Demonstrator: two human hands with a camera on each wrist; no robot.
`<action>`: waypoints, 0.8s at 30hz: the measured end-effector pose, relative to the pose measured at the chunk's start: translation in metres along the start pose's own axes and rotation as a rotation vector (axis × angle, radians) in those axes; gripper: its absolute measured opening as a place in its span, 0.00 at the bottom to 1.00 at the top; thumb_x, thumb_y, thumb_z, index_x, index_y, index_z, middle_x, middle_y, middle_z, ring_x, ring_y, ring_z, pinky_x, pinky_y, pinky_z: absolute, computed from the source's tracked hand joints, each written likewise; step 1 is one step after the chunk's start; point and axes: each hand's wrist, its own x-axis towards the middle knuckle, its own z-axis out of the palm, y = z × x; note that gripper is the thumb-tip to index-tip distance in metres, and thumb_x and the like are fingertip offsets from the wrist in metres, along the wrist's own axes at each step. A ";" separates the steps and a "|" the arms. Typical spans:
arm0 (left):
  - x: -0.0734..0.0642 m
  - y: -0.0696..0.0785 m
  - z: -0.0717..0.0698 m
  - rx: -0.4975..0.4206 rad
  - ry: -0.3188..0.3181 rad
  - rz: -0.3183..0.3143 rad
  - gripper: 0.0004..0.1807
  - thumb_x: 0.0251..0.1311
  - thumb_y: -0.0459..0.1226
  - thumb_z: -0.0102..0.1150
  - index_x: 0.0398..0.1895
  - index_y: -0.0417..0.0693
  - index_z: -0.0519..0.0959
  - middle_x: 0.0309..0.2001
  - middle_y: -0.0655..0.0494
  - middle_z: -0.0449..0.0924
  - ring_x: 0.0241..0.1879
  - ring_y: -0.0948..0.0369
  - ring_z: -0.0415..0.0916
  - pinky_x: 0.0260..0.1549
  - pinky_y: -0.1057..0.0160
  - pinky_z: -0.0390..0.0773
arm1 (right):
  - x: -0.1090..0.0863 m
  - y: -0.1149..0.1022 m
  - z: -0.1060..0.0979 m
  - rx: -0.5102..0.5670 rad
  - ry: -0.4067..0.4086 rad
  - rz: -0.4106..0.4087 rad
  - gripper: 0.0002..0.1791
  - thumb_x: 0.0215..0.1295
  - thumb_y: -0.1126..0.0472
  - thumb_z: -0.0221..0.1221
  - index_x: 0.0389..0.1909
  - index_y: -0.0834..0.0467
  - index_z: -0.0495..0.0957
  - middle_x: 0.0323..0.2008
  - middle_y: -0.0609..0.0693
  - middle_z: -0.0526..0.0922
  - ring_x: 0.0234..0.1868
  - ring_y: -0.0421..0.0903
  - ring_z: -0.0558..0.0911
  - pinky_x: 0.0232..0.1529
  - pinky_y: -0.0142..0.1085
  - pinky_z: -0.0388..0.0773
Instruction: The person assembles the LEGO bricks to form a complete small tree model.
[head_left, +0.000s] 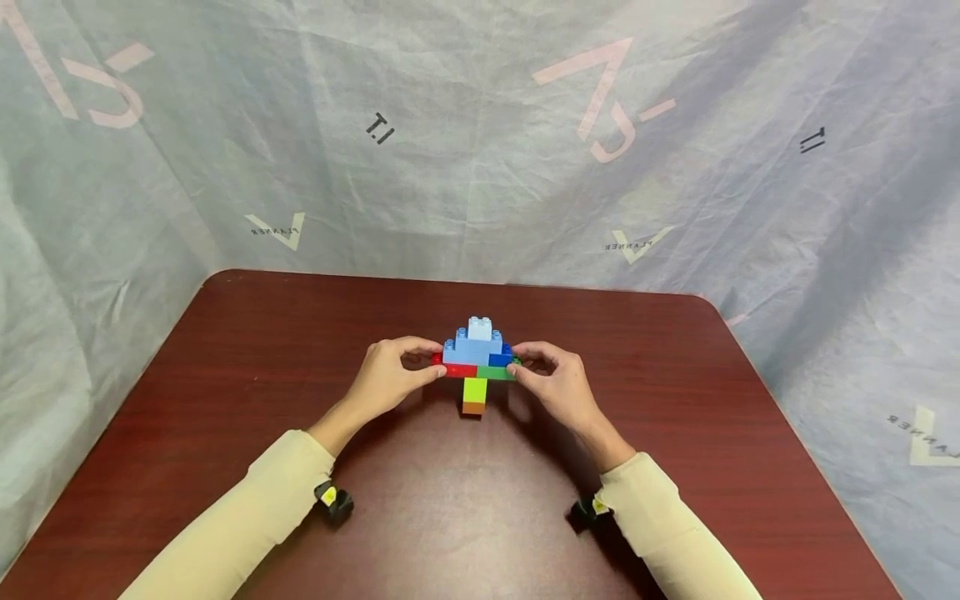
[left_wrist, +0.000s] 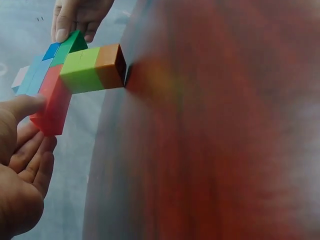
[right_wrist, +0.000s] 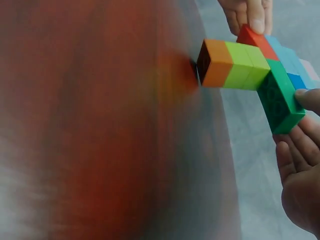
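A tree-like stack of toy building blocks (head_left: 472, 352) stands upright between my two hands. Its trunk is an orange block (left_wrist: 111, 65) below lime-green blocks (right_wrist: 245, 65). Above the trunk, a red block (left_wrist: 54, 97) and a green block (right_wrist: 282, 97) lie side by side, with blue, light blue and whitish blocks rising in steps. My left hand (head_left: 386, 375) pinches the red block's outer end between thumb and fingers. At the opposite end, the green block is pinched by my right hand (head_left: 558, 382). Whether the orange base touches the table is hard to tell.
The dark red-brown wooden table (head_left: 465, 517) reflects light near its front. Behind and beside it hangs a pale grey cloth (head_left: 465, 192) with printed marks. A small black device (head_left: 335, 504) is strapped at the left wrist, another (head_left: 588, 512) at the right.
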 end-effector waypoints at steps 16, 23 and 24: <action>0.046 -0.023 0.016 -0.086 -0.089 -0.286 0.18 0.65 0.45 0.69 0.56 0.49 0.87 0.62 0.48 0.83 0.66 0.49 0.73 0.63 0.48 0.77 | 0.042 0.031 0.017 0.036 0.018 0.267 0.13 0.71 0.57 0.65 0.53 0.57 0.85 0.52 0.57 0.85 0.41 0.44 0.82 0.39 0.32 0.81; 0.048 -0.025 0.017 -0.073 -0.085 -0.308 0.18 0.66 0.45 0.68 0.56 0.49 0.86 0.64 0.47 0.81 0.68 0.48 0.70 0.67 0.44 0.73 | 0.043 0.034 0.023 -0.004 0.027 0.290 0.15 0.72 0.55 0.64 0.55 0.54 0.85 0.54 0.55 0.85 0.39 0.46 0.78 0.35 0.33 0.76; 0.048 -0.025 0.017 -0.066 -0.083 -0.307 0.18 0.66 0.45 0.68 0.56 0.49 0.86 0.63 0.47 0.81 0.69 0.48 0.70 0.67 0.44 0.73 | 0.043 0.035 0.023 -0.012 0.029 0.290 0.15 0.72 0.54 0.64 0.55 0.54 0.85 0.53 0.55 0.85 0.38 0.46 0.78 0.34 0.33 0.76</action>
